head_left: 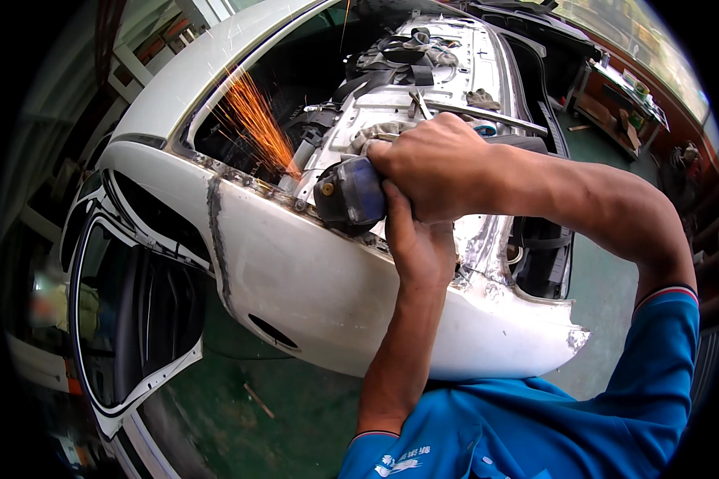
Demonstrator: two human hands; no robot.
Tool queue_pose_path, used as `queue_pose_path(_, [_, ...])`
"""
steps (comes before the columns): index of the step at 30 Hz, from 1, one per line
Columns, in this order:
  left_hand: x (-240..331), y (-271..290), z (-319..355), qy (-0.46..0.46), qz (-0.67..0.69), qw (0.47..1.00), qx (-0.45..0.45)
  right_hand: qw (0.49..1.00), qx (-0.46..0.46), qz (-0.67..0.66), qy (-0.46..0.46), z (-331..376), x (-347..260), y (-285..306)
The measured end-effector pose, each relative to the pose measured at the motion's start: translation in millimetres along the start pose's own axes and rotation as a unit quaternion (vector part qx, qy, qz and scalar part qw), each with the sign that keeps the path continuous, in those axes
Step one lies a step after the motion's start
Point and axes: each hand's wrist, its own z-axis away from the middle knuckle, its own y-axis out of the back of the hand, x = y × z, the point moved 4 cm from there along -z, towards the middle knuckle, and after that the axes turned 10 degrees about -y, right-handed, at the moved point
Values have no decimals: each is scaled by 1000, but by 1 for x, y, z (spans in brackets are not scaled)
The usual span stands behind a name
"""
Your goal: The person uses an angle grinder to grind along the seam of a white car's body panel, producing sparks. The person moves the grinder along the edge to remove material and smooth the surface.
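Observation:
Both my hands are closed around a dark blue and black grinder (351, 194), held over the upper edge of a white car's rear side panel (319, 275). My right hand (443, 164) grips it from above, while my left hand (417, 246) supports it from below with the thumb pointing up. Orange sparks (256, 124) stream away to the far left, into the car's rear opening. The grinder's body hides its disc. Along the panel's edge runs a strip of bare, rusty metal, and a dark ground seam (217, 231) crosses the panel to the left.
Belts, a cloth and loose tools lie on the white rear deck (475, 72). An open car door (140, 319) stands at the left. A cart (615, 96) with items stands at the far right. A thin stick (258, 401) lies on the green floor.

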Motion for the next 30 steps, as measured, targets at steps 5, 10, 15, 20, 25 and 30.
queue_pose_path(5, [0, 0, -2, -11, 8, 1000, -14, 1000, 2, 12, 4, 0, -2, 2])
queue_pose_path(10, [3, 2, 3, 1, 21, 1000, -3, 1000, 10, 18, 12, 2, -7, 4])
queue_pose_path(15, [6, 2, 1, 0, 22, 1000, -8, 999, 21, 22, 17, 0, -9, 2])
queue_pose_path(20, [9, 2, 2, -7, 37, 999, -40, 999, 18, 30, 9, 1, -15, 4])
queue_pose_path(25, [4, 4, 3, -1, 47, 998, -38, 999, 19, 46, 9, 3, -13, 5])
queue_pose_path(30, [8, 2, 6, -21, 32, 997, -60, 999, 22, 38, 14, 3, -15, 6])
